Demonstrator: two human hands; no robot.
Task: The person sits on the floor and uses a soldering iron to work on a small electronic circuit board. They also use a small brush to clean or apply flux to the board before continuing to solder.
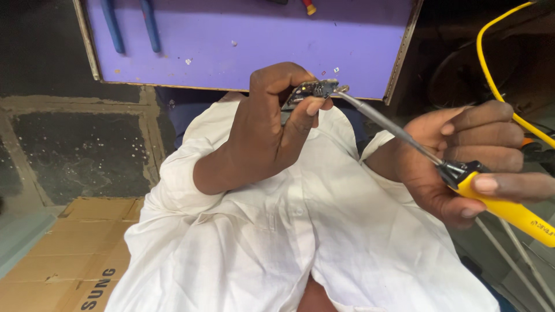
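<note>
Up close, we pinch board [309, 92] in left hand [263, 133] fingertips, raised over lap for sight; right hand [462, 156] fully gripping iron [462, 173], tip touching board's right end, below purple bench [243, 46].

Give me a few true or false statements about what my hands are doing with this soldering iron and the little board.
1. The left hand pinches a small circuit board. True.
2. The right hand holds a soldering iron with a red handle. False: the handle is yellow.
3. The iron's tip meets the board's edge. True.
4. The purple worktop carries blue-handled pliers. True.
5. The board lies flat on the cardboard box. False: it is held up in the fingers.
</note>
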